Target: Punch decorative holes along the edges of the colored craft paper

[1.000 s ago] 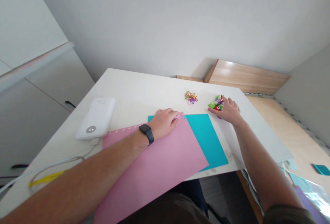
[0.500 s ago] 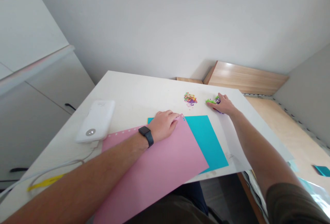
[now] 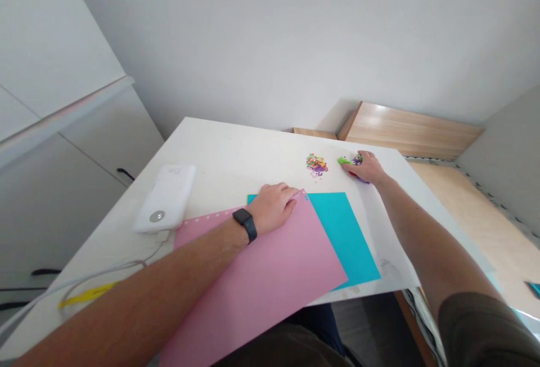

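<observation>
My left hand [image 3: 274, 206] rests on the upper edge of a pink sheet [image 3: 270, 277], its fingers near the top right corner; whether anything is under the fingertips is hidden. Small holes run along that edge. Under the pink sheet lies a turquoise sheet [image 3: 348, 232], showing on the right. My right hand [image 3: 366, 167] is at the back right of the table, with its fingers around small green and purple objects with eye-like spots [image 3: 345, 160], partly hidden by the hand. Left of it is a pile of tiny colourful pieces [image 3: 316, 164].
On the left of the white table [image 3: 228, 147] lies a white power bank [image 3: 166, 198] with a cable. A yellow strip [image 3: 88, 295] is near my left forearm. White cabinets stand at left, a wooden panel [image 3: 413, 128] at back right.
The view has shifted slightly, so things appear a little farther right. My right hand has moved slightly on the green and purple objects; my left hand stays on the pink sheet.
</observation>
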The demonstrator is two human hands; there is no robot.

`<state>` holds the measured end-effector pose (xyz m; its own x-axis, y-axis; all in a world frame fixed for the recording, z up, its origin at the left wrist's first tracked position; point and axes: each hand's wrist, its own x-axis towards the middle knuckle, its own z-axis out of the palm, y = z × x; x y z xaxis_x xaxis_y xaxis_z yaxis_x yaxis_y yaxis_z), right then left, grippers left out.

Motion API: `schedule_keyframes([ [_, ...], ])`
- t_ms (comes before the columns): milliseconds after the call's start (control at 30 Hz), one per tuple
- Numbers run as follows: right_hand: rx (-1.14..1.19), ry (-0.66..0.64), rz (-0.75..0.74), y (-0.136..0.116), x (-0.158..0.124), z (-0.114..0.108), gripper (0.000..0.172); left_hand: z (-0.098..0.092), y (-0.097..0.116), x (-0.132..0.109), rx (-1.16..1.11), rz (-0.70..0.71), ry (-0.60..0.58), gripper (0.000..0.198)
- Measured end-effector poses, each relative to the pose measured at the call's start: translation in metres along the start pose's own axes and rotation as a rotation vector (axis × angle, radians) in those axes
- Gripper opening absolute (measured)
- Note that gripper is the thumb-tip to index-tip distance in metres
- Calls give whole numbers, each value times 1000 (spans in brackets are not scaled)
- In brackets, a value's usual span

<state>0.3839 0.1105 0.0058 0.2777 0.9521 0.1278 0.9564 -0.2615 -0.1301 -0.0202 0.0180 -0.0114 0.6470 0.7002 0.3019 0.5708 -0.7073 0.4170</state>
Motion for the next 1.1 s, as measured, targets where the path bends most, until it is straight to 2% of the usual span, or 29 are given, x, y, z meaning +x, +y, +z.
schedule_keyframes([
  [233,19,-17,-56,-15,17,2,104,-1,1,-1,-10,-8,-14,34],
  [600,63,12,-180,-45,35,10,90,-3,2,-1,-4,-15,-24,34],
  [1100,117,38,-257,-52,51,20,83,-4,4,-1,5,-37,-37,33],
])
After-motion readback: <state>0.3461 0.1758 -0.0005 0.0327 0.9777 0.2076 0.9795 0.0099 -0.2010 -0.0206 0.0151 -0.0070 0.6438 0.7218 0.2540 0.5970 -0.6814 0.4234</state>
